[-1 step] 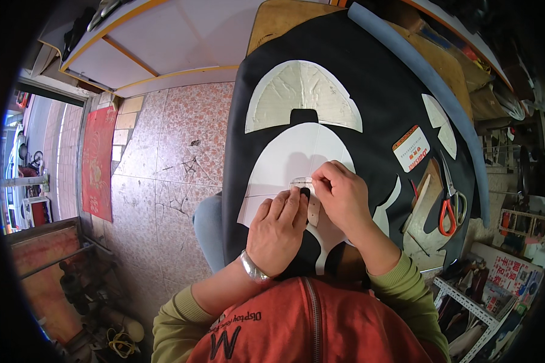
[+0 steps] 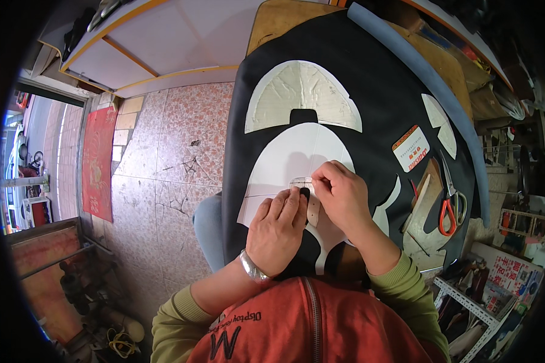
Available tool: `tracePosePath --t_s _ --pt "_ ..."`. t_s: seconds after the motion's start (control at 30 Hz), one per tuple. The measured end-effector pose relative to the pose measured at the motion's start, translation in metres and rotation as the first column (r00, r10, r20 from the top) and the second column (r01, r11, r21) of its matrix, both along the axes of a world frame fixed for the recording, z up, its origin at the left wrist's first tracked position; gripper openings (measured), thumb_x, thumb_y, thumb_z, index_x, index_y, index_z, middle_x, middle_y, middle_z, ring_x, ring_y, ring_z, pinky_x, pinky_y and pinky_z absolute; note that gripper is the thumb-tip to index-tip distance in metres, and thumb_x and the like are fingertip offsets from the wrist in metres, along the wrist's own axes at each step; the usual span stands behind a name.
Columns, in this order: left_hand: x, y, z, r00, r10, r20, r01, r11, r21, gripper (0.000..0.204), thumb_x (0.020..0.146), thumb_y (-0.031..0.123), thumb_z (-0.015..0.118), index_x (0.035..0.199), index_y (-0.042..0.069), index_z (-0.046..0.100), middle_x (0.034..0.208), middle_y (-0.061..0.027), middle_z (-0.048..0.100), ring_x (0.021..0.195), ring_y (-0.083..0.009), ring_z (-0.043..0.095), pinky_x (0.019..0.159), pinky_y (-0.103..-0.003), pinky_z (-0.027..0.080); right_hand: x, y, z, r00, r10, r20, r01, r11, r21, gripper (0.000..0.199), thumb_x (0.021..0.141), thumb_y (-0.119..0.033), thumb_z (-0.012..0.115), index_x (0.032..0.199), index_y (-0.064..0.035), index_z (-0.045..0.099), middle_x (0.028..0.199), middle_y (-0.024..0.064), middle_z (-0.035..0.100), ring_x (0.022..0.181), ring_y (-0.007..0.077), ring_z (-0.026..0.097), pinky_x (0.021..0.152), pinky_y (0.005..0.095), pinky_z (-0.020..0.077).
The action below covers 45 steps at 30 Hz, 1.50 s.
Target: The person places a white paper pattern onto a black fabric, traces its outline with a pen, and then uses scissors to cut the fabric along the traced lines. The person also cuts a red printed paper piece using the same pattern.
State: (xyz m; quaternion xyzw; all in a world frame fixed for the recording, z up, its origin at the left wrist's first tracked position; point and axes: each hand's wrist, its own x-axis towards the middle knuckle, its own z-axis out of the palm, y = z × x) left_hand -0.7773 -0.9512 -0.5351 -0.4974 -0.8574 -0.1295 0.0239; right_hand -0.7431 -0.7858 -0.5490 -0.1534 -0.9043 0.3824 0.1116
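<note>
A large white paper pattern [image 2: 275, 160] with a curved top lies on black sheet material [image 2: 387, 78]. My left hand [image 2: 277, 233] rests flat on its lower part, fingers stretched out and pressing down. Under those fingertips is a small pale template [image 2: 300, 182] with a straight upper edge; my hands partly cover it. Close beside it, my right hand [image 2: 344, 195] is closed in a pinch at the template's right end. Whatever is between its fingertips is hidden. Below the fingers, a narrow pale strip with small holes [image 2: 313, 212] runs toward me.
A yellowish half-round pattern [image 2: 306, 91] lies farther off. To the right are red-handled scissors [image 2: 447, 218], a white card [image 2: 410, 149], a notched pale piece [image 2: 439, 127] and a curved board template [image 2: 427, 242]. Rolled blue-grey material [image 2: 430, 78] borders the table's right side.
</note>
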Motion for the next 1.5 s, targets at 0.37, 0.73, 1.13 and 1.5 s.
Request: tracePosePath --t_s 0.37,0.73,1.13,1.5 --pt "-0.004 0.003 0.003 0.997 -0.07 -0.035 0.07 0.998 0.005 0.036 0.077 0.009 0.064 0.111 -0.003 0.061 0.118 -0.0149 0.059 0.107 -0.027 0.06 0.087 -0.038 0.048 0.004 0.006 -0.007 1.0 0.016 -0.01 -0.016 1.0 -0.001 0.007 0.08 -0.003 0.066 0.083 -0.0041 0.06 0.078 0.0067 0.064 0.064 0.0237 0.063 0.058 0.0319 0.0501" --pt "0.014 0.017 0.0 0.983 -0.073 -0.17 0.051 0.99 -0.131 0.04 0.086 0.014 0.053 0.122 -0.002 0.056 0.118 -0.0276 0.057 0.105 -0.0366 0.06 0.087 -0.041 0.05 0.027 0.01 -0.005 0.994 0.011 -0.108 -0.014 1.0 -0.024 0.026 0.077 0.001 0.068 0.103 -0.004 0.065 0.114 0.0111 0.056 0.089 0.0233 0.063 0.074 0.0319 0.053" --pt "0.024 0.017 -0.01 0.97 -0.035 -0.241 0.007 0.993 -0.118 0.045 0.086 0.01 0.052 0.131 0.004 0.052 0.122 -0.0297 0.054 0.108 -0.0401 0.06 0.08 -0.039 0.057 0.051 0.028 0.008 0.996 -0.089 0.008 0.088 0.961 -0.264 0.038 0.081 0.004 0.062 0.118 -0.0044 0.06 0.112 0.0158 0.063 0.092 0.03 0.066 0.077 0.034 0.054" --pt "0.024 0.014 -0.016 0.966 -0.027 -0.258 -0.001 0.994 -0.108 0.046 0.087 0.011 0.051 0.133 0.007 0.052 0.124 -0.0283 0.053 0.108 -0.0385 0.061 0.079 -0.037 0.057 0.038 0.037 0.007 0.998 0.033 0.047 -0.034 0.999 0.015 0.036 0.085 0.004 0.059 0.12 -0.0061 0.062 0.098 0.0131 0.064 0.078 0.0285 0.064 0.069 0.0339 0.0515"
